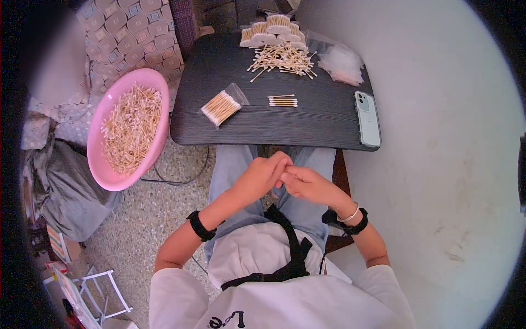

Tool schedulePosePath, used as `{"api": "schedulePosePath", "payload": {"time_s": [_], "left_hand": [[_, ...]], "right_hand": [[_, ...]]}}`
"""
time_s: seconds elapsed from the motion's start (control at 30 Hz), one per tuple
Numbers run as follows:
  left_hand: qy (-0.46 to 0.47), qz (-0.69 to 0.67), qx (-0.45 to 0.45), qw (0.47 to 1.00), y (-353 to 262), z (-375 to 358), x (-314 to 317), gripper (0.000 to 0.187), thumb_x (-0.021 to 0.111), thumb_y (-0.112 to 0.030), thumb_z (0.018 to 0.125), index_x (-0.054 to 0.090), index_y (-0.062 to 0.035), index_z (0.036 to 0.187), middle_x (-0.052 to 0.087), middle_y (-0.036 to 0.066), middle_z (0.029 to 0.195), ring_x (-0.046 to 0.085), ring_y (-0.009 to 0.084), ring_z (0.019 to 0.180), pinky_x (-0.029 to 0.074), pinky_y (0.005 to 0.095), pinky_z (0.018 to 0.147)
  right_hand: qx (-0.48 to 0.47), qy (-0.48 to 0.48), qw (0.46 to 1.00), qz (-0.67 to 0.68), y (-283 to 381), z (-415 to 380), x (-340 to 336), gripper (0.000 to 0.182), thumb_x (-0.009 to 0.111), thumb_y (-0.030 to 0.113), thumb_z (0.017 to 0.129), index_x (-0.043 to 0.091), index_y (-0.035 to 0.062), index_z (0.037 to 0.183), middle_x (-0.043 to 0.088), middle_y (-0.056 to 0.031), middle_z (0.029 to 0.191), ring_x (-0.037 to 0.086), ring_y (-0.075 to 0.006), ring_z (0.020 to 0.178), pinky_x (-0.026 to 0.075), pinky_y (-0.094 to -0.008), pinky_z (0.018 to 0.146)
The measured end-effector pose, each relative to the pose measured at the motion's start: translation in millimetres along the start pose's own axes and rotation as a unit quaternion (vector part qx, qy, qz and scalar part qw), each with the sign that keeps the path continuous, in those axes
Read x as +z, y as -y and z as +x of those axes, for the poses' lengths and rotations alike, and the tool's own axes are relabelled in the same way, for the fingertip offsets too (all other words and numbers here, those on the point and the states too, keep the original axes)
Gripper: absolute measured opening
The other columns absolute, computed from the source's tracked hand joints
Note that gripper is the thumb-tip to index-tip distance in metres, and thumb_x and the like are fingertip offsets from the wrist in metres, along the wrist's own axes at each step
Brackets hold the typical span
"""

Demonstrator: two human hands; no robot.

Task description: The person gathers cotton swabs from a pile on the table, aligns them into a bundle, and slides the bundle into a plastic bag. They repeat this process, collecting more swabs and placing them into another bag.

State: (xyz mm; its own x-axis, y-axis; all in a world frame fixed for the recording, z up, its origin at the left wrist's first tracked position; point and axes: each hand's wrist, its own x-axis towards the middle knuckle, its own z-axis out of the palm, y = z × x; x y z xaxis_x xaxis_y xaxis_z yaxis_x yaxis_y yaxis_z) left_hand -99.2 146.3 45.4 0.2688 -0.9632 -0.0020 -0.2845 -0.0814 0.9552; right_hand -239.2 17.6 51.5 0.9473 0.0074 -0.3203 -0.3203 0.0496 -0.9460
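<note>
My left hand point(267, 174) and my right hand point(308, 184) meet above my lap, just in front of the table's near edge. The fingers of both are curled together and touching. Whether anything lies between them is hidden. Nearest on the black table point(230, 66) is a short row of cotton swabs point(283, 102), laid side by side. Left of that row sits a clear plastic bag point(222, 107) filled with cotton swabs. Farther back, a loose heap of cotton swabs point(282, 59) spreads in front of several stacked bundles of swabs point(278, 24).
A pink basin point(94, 137) full of loose swabs stands left of the table. Clear plastic bags point(341, 61) lie at the back right. A phone point(367, 119) rests along the right edge, close to a pale wall point(438, 137). A white metal frame point(112, 290) is at lower left.
</note>
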Motion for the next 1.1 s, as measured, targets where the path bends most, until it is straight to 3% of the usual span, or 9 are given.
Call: {"api": "schedulePosePath", "payload": {"time_s": [0.07,0.27,0.37,0.47,0.57,0.7,0.87,0.97,1.1], "left_hand": [[-0.030,-0.013,-0.003,0.999,5.2,0.3,1.1,0.025,0.039,-0.022,0.104,0.058,-0.0051,0.106,0.067,0.015,0.084,0.067,0.0324,0.069,0.050,0.0404,0.060],[-0.118,0.065,0.027,0.990,-1.1,-5.9,12.8,0.023,0.043,-0.019,0.103,0.058,-0.0031,0.108,0.067,0.018,0.089,0.066,0.0378,0.076,0.051,0.0417,0.066],[-0.128,0.061,0.048,0.989,5.2,-6.1,26.6,0.021,0.045,-0.018,0.102,0.058,-0.0034,0.108,0.067,0.019,0.091,0.066,0.0392,0.079,0.052,0.0421,0.067],[-0.135,0.037,0.074,0.987,12.2,-3.9,31.1,0.019,0.046,-0.016,0.101,0.057,-0.0038,0.110,0.067,0.019,0.090,0.066,0.0398,0.080,0.051,0.0425,0.066],[-0.151,0.053,0.086,0.983,14.5,-3.0,29.0,0.018,0.046,-0.015,0.101,0.055,-0.0053,0.113,0.066,0.020,0.086,0.066,0.0397,0.079,0.051,0.0432,0.065],[-0.106,0.039,-0.004,0.994,1.3,-3.9,6.4,0.018,0.046,-0.015,0.101,0.053,-0.0071,0.116,0.065,0.020,0.084,0.065,0.0399,0.077,0.051,0.0445,0.064],[-0.028,0.205,-0.001,0.978,11.6,-8.2,3.6,0.019,0.048,-0.015,0.099,0.053,-0.0096,0.117,0.063,0.022,0.088,0.064,0.0406,0.080,0.050,0.0466,0.064],[-0.093,0.152,0.038,0.983,14.8,-5.8,8.2,0.026,0.045,-0.025,0.102,0.052,-0.0100,0.121,0.065,0.020,0.099,0.065,0.0351,0.094,0.051,0.0429,0.078],[-0.154,-0.139,0.038,0.978,17.4,7.1,4.8,0.040,0.034,-0.034,0.105,0.053,-0.0033,0.123,0.066,0.013,0.110,0.063,0.0251,0.102,0.049,0.0354,0.086]], "right_hand": [[0.032,0.007,0.990,0.138,-11.4,3.3,-4.3,0.038,0.038,0.037,0.105,0.056,0.0043,0.104,0.059,-0.0011,0.078,0.052,-0.0088,0.066,0.043,-0.0247,0.058],[-0.061,-0.258,0.937,0.227,-6.8,21.9,20.7,0.049,0.030,0.045,0.105,0.055,0.0040,0.113,0.063,-0.0059,0.096,0.061,-0.0133,0.090,0.049,-0.0262,0.079],[-0.059,-0.238,0.913,0.327,3.6,24.4,32.6,0.049,0.030,0.045,0.105,0.055,0.0031,0.116,0.063,-0.0080,0.102,0.061,-0.0150,0.098,0.048,-0.0284,0.087],[-0.084,-0.235,0.918,0.309,-6.9,25.8,32.4,0.046,0.031,0.042,0.106,0.056,0.0039,0.114,0.062,-0.0085,0.102,0.060,-0.0140,0.097,0.047,-0.0283,0.087],[-0.101,-0.314,0.936,0.124,-25.9,32.2,31.7,0.042,0.033,0.040,0.106,0.057,0.0048,0.109,0.063,-0.0069,0.091,0.061,-0.0132,0.083,0.050,-0.0286,0.076],[-0.038,-0.240,0.970,-0.003,-14.7,14.8,26.4,0.035,0.042,0.033,0.104,0.056,0.0023,0.095,0.059,-0.0034,0.067,0.056,-0.0156,0.056,0.046,-0.0335,0.053],[-0.040,-0.166,0.971,-0.165,-13.1,3.0,28.7,0.030,0.044,0.024,0.102,0.056,-0.0014,0.093,0.062,-0.0127,0.071,0.060,-0.0288,0.061,0.047,-0.0383,0.059],[-0.073,-0.198,0.965,-0.153,-10.5,4.6,35.8,0.029,0.042,0.022,0.102,0.055,-0.0020,0.092,0.064,-0.0161,0.075,0.062,-0.0356,0.068,0.048,-0.0421,0.064],[-0.053,-0.199,0.960,-0.192,0.4,6.9,38.4,0.029,0.041,0.020,0.102,0.054,-0.0020,0.089,0.065,-0.0186,0.081,0.064,-0.0389,0.078,0.049,-0.0449,0.070]]}}
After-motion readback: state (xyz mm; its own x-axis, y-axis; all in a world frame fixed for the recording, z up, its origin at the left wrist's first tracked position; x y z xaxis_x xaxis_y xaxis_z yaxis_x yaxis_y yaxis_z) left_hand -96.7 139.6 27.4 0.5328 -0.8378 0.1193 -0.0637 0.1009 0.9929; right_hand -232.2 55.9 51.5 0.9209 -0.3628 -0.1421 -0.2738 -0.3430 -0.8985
